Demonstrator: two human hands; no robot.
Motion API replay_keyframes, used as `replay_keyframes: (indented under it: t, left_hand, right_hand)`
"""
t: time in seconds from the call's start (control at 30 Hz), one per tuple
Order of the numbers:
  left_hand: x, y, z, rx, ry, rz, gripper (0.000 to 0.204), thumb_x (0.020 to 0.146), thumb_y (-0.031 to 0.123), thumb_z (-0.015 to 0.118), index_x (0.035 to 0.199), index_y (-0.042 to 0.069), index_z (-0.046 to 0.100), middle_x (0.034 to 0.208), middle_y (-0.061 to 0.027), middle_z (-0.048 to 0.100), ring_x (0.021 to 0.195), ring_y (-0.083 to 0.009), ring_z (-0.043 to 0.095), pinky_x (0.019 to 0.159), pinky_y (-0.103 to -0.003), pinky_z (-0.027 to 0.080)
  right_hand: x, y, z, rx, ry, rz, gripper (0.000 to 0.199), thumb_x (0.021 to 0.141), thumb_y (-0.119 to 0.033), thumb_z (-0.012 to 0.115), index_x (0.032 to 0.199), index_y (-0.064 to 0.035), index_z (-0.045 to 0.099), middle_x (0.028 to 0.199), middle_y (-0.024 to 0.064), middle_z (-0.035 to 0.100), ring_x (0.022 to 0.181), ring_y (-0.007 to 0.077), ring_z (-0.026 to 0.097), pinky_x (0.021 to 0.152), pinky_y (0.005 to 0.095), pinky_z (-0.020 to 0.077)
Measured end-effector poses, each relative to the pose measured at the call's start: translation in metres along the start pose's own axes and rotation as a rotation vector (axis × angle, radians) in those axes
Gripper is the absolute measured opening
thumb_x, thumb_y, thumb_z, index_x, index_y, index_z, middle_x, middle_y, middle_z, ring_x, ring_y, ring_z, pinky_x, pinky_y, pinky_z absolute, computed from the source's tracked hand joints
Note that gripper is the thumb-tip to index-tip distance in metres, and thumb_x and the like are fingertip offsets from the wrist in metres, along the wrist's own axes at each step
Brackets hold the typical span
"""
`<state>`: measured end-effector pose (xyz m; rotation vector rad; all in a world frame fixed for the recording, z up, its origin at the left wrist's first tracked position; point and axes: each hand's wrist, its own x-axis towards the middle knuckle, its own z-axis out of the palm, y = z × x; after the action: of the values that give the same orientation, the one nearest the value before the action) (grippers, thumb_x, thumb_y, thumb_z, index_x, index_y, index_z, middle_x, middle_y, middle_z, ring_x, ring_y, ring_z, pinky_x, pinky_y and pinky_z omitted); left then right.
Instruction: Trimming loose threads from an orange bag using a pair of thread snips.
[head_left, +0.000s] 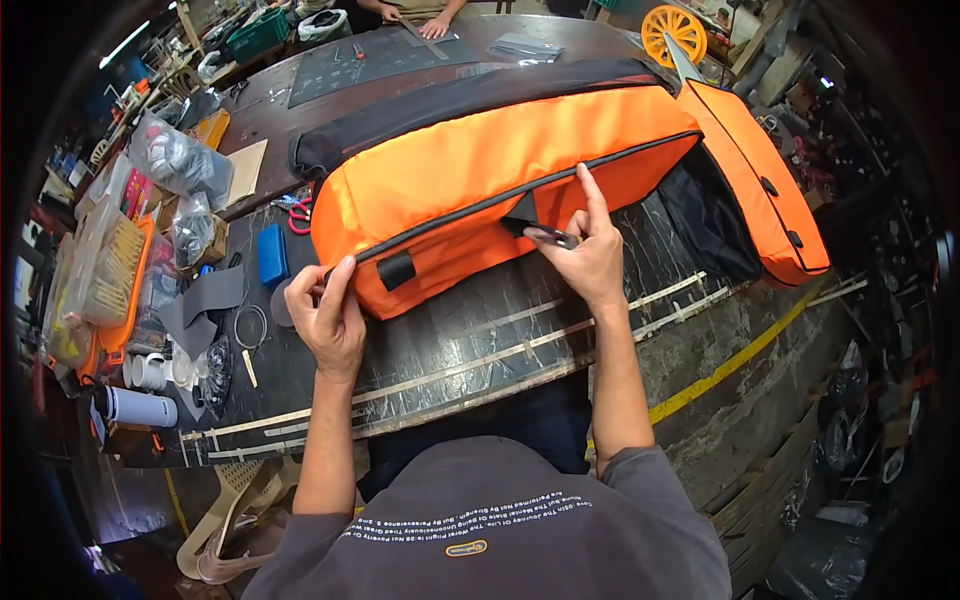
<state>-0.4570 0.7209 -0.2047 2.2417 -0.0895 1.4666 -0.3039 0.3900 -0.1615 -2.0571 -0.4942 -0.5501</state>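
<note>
A large orange fabric bag (480,160) with black piping lies across the dark worktable before me. My left hand (330,318) pinches its near left corner, close to a short black strap tab (396,270). My right hand (590,250) has its fingers closed round a slim dark tool (553,237) whose kind I cannot make out. The index finger of that hand stretches up to the black piping (530,188) along the bag's edge. Beside the tool, a black webbing piece (520,214) shows on the orange side panel. My right palm is hidden.
Another orange panel with black fabric (755,175) hangs over the table's right end. At left are a blue box (272,255), red-handled scissors (298,213), a tumbler (140,407) and plastic containers (110,265). Across the table, another person's hands (432,24) rest near a cutting mat (385,70).
</note>
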Motion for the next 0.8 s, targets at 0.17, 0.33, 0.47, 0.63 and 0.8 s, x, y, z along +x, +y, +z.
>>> replay_keyframes:
  t: [0.17,0.33,0.47,0.63,0.8]
  left_hand:
    - [-0.029,-0.004,0.003,-0.174,0.128,-0.215,0.039,0.097,-0.006,0.079,0.132,-0.001,0.062,0.114,-0.0125,0.066,0.088,-0.0201,0.066,0.079,-0.032,0.056]
    - [-0.072,-0.025,0.006,-0.001,-0.224,-0.518,0.031,0.093,0.012,0.088,0.104,0.005,0.060,0.084,-0.0082,0.062,0.072,-0.0226,0.062,0.071,-0.036,0.054]
    - [-0.097,-0.035,0.021,0.124,-0.435,-0.593,0.045,0.095,0.040,0.086,0.098,0.004,0.061,0.084,-0.0184,0.071,0.082,-0.0450,0.071,0.072,-0.055,0.053]
    - [-0.084,-0.027,0.014,0.133,-0.488,-0.743,0.046,0.093,0.040,0.089,0.096,0.004,0.060,0.081,-0.0165,0.066,0.079,-0.0429,0.068,0.068,-0.053,0.052]
    - [-0.054,-0.007,-0.010,0.045,-0.124,-0.427,0.044,0.091,0.030,0.093,0.102,0.006,0.058,0.089,-0.0103,0.055,0.073,-0.0315,0.058,0.067,-0.045,0.049]
  right_hand:
    - [-0.005,0.029,-0.003,0.356,0.098,0.084,0.071,0.088,-0.011,0.097,0.151,-0.0014,0.065,0.072,-0.0096,0.039,0.067,0.0025,0.040,0.062,0.0209,0.0377]
    - [-0.030,0.074,0.013,0.479,0.096,0.239,0.018,0.107,-0.015,0.081,0.106,0.0021,0.076,0.096,-0.0013,0.076,0.087,0.0029,0.063,0.077,0.0226,0.0521]
    - [-0.081,0.081,0.046,0.458,-0.071,0.364,0.020,0.105,-0.014,0.083,0.114,0.0018,0.076,0.086,-0.0068,0.067,0.076,0.0018,0.055,0.067,0.0222,0.0429]
    - [-0.121,0.070,0.072,0.426,-0.018,0.339,0.030,0.110,-0.019,0.078,0.089,-0.0005,0.067,0.076,-0.0072,0.056,0.075,0.0021,0.046,0.065,0.0239,0.0402]
    - [-0.132,0.021,0.070,0.354,-0.154,0.253,0.024,0.105,-0.020,0.083,0.096,-0.0004,0.073,0.077,-0.0062,0.060,0.075,0.0022,0.050,0.064,0.0235,0.0411]
